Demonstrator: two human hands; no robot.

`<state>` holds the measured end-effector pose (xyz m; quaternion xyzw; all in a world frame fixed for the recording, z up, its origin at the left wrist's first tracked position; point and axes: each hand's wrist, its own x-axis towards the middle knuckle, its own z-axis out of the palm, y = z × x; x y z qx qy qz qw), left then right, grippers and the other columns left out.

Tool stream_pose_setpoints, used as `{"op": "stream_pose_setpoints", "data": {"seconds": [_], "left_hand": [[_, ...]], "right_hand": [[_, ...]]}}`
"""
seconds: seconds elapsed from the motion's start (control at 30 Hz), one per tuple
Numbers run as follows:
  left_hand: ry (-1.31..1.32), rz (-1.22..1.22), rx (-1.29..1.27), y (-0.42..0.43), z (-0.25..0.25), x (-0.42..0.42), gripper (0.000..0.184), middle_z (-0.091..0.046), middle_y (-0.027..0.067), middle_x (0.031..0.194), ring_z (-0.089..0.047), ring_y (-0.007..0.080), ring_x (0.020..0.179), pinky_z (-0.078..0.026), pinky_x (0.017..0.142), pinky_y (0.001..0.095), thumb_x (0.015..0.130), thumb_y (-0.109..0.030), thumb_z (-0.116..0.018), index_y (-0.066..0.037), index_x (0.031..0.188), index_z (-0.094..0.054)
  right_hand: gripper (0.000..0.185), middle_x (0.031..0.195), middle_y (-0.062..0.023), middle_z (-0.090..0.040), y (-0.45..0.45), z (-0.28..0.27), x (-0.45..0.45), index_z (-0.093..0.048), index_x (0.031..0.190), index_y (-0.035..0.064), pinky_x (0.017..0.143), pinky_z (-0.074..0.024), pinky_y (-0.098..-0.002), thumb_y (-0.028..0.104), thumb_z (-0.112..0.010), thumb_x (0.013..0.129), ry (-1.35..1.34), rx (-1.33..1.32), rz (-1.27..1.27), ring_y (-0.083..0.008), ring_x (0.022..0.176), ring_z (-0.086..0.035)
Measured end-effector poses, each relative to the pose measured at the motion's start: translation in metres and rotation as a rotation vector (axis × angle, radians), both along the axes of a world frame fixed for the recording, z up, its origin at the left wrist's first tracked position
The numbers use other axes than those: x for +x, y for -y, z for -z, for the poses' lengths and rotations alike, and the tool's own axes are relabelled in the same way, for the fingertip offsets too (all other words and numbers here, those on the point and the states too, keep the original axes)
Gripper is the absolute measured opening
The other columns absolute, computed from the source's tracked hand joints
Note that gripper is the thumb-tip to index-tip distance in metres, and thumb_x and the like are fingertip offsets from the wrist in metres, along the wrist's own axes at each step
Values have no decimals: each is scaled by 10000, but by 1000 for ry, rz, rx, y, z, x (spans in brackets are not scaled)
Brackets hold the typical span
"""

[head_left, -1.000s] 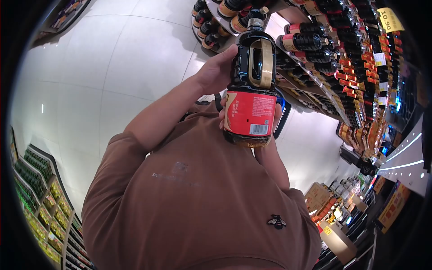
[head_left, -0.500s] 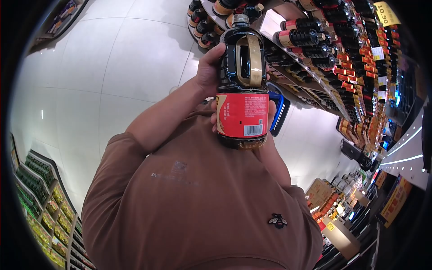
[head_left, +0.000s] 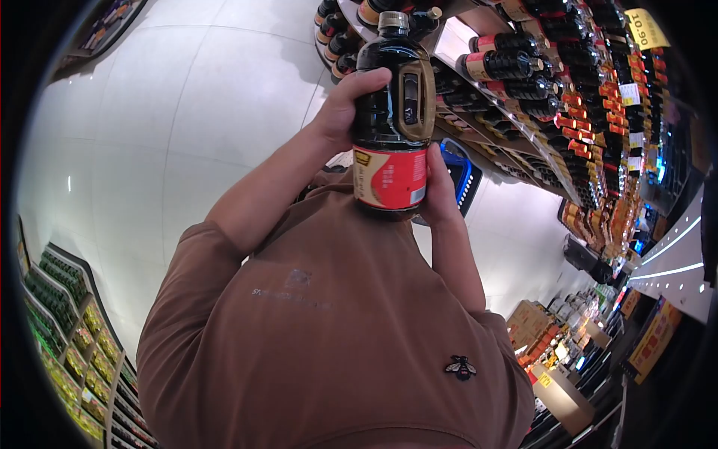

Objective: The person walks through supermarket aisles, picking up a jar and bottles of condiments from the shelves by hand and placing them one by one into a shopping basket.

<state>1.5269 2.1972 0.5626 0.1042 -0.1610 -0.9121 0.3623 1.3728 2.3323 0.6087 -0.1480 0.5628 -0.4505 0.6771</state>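
A large dark bottle with a pale cap, a gold-brown handle and a red and beige label stands upright, slightly tilted, in front of my chest. My left hand grips its upper left side, the thumb lying across the dark body and the other fingers hidden behind it. On the lower right, beside the label, my right hand holds the bottle, its fingers mostly hidden behind it. The handle faces right, with no hand through it.
Shelves of similar dark bottles rise at the upper right, with a yellow price tag. A blue and black object is behind my right hand. Shelves with green and yellow goods stand at lower left. Cardboard boxes are at lower right.
The bottle has turned in my hands, so its handle now faces right and the label's beige part shows. It has also shifted left, and more of my right hand is visible.
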Motion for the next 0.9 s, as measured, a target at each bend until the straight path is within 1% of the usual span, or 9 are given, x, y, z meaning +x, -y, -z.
{"op": "stream_pose_setpoints", "data": {"seconds": [0.07, 0.2, 0.37, 0.43, 0.53, 0.63, 0.67, 0.8, 0.9], "left_hand": [[46, -54, 64, -4, -13, -1, 447, -727, 118, 1023, -730, 196, 883, -607, 817, 341, 947, -345, -616, 15, 1211, -601], [205, -41, 147, -6, -26, -4, 372, -717, 67, 973, -710, 152, 824, -592, 765, 301, 911, -306, -725, -26, 1136, -630], [233, -40, 75, -11, -35, 0, 434, -701, 60, 1041, -697, 139, 902, -576, 814, 296, 906, -362, -736, -50, 1177, -601], [204, -59, 41, -14, -28, -3, 453, -694, 67, 1064, -694, 138, 923, -577, 828, 304, 916, -378, -721, -55, 1203, -586], [40, 37, 28, -17, -8, -8, 630, -667, 166, 1186, -694, 248, 1043, -570, 933, 380, 967, -516, -570, -26, 1359, -505], [-74, 139, 30, -24, -3, -14, 743, -646, 214, 1209, -665, 339, 1103, -542, 985, 461, 935, -592, -557, -8, 1387, -474], [-39, 155, 53, -27, -5, -14, 754, -638, 234, 1204, -638, 379, 1141, -535, 987, 497, 907, -586, -598, -3, 1372, -483], [3, 169, 114, -30, 4, -15, 707, -645, 233, 1177, -650, 375, 1115, -539, 978, 506, 896, -518, -627, -23, 1379, -475], [-84, 157, 175, -29, 7, -20, 693, -657, 230, 1147, -667, 379, 1073, -546, 965, 514, 877, -484, -644, -36, 1378, -479]], "right_hand": [[620, 1268, -159, -646, 0, 5, -5, -523, 1353, 14, 987, -522, -375, 532, -386, 1041, 43, -24, 21, -243, 1128, -655], [608, 1266, -164, -644, -9, 10, -9, -524, 1351, 17, 985, -525, -401, 523, -398, 1038, 124, 3, 51, -261, 1130, -653], [655, 1293, -156, -629, -19, 28, -13, -506, 1371, 22, 1006, -514, -430, 562, -418, 1012, 87, -48, 103, -271, 1165, -634], [765, 1288, -200, -616, -23, 35, -13, -480, 1396, 6, 1003, -510, -455, 640, -416, 972, 68, -37, 139, -322, 1169, -625], [973, 1266, -297, -577, -24, 36, -11, -425, 1431, -30, 962, -514, -508, 775, -386, 886, 237, -41, 119, -432, 1114, -619], [1122, 1245, -371, -546, -21, 28, -4, -381, 1455, -57, 919, -522, -550, 869, -353, 823, 506, -89, 48, -512, 1048, -623], [1119, 1244, -370, -547, -21, 22, 0, -379, 1456, -56, 914, -524, -551, 868, -347, 826, 597, -124, 16, -510, 1038, -628], [1084, 1256, -355, -552, -24, 21, 0, -377, 1459, -52, 916, -523, -559, 845, -338, 854, 736, -173, -59, -517, 1040, -624], [971, 1276, -291, -578, -30, 41, -11, -400, 1451, -38, 932, -523, -538, 771, -329, 919, 437, -37, 93, -448, 1067, -635]]}}
